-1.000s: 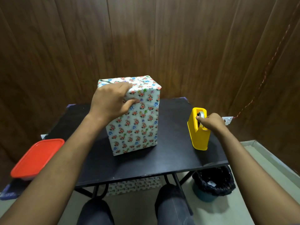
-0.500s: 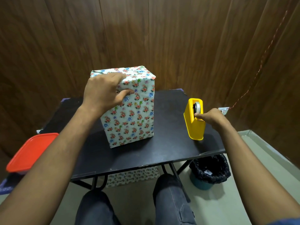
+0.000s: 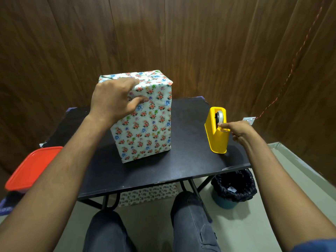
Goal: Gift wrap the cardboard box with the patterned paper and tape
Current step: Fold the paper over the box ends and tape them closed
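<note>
Wrapped box: the tall cardboard box covered in white floral-patterned paper stands upright on the black table, left of centre, its top folds closed but creased.
Left hand: the left hand grips the box's upper near-left corner, fingers laid over the top edge and thumb pressed against the front face; this hold is the same as a second ago.
Right hand: the right hand is at the yellow plastic tape dispenser, forefinger and thumb pinched at the cutter lip where the tape end sits; the other fingers are curled under.
Change: a second ago the right hand rested higher, on the grey tape roll; now the fingertips have dropped to the cutter edge. No pulled strip of tape can be made out.
Meaning: the wrap looks almost complete, and the person seems to be starting to draw a piece of tape, probably to seal the top fold the left hand holds down.
Surface: the matte black folding table carries only the box and, well to its right near the edge, the dispenser.
Room: dark wood-panelled walls close in behind; a red-lidded plastic container sits low at left, a black-lined waste bin stands on the floor under the right corner, and spare patterned paper lies beneath the table.
</note>
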